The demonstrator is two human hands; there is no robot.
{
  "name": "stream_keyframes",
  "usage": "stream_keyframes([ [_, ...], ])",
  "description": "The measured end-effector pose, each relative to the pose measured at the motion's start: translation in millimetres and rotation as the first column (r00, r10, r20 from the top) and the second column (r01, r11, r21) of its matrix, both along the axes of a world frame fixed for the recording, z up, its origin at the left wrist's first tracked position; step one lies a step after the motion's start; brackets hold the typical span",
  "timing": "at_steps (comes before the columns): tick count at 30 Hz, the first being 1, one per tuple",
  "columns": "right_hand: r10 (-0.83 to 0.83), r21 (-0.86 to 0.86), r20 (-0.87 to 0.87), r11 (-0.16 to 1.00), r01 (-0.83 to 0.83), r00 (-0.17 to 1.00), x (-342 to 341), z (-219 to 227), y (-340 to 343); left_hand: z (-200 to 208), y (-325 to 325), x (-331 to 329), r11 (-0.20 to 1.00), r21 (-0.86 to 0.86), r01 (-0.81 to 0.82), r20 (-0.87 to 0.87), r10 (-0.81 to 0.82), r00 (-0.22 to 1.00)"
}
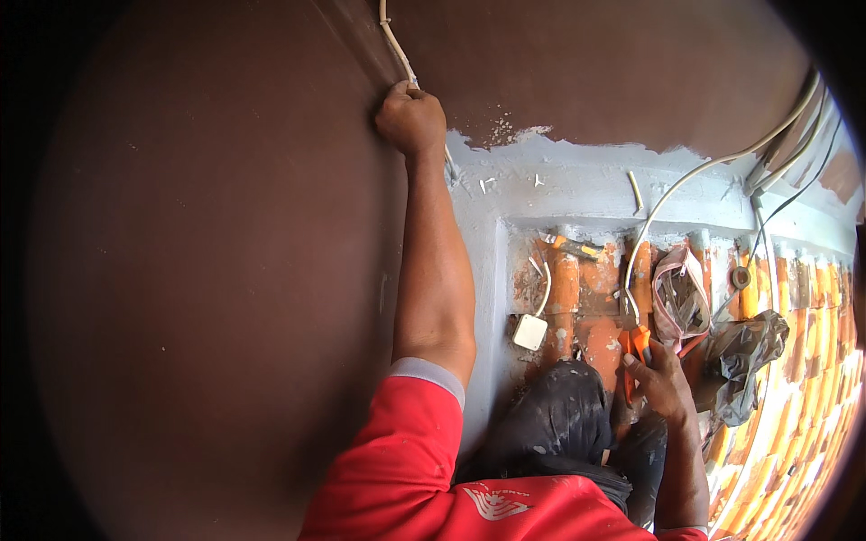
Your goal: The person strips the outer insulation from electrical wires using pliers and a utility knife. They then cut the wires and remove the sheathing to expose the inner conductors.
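Fingers of the left hand (411, 121) held a pale cable (394, 41) at the brown wall (225, 252); those of the right hand (665, 385) gripped orange-handled pliers (640, 340) near the pink pouch (665, 325).

Brown wall (225, 252): smooth paint, low sheen. Grey coating (613, 185): brushed on, ragged-edged. Roof tiles (599, 338): rough clay, paint-flecked. Pale cable (394, 41): smooth plastic sheath. Orange tool handles (640, 340): smooth plastic. Dark bag (753, 347): thin plastic, crinkled, glossy. Pink pouch (665, 316): cloth. Trousers (564, 410): matt cloth, paint-spotted.
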State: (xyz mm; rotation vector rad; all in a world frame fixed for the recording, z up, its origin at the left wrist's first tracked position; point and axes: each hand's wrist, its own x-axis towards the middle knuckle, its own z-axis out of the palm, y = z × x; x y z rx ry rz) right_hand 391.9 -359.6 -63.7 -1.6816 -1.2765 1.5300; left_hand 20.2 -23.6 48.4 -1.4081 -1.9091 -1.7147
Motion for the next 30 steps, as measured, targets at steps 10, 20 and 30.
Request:
stream_keyframes([
  [10, 0.22, 0.159, -0.478, 0.974, -0.162, 0.851, -62, 66, 138, -9, -3, 6, 0.881, 0.391, 0.266, 0.654, -0.469, 0.593],
  [20, 0.492, 0.301, -0.612, 0.869, -0.392, 0.62, -197, 144, 275, -43, -9, -10, 0.652, 0.593, 0.472, 0.522, -0.758, 0.392],
  [30, 0.477, 0.23, -0.522, 0.877, -0.422, 0.707, -232, 147, 297, -53, 16, -23, 0.106, 0.868, 0.485, 0.337, -0.844, -0.418],
])
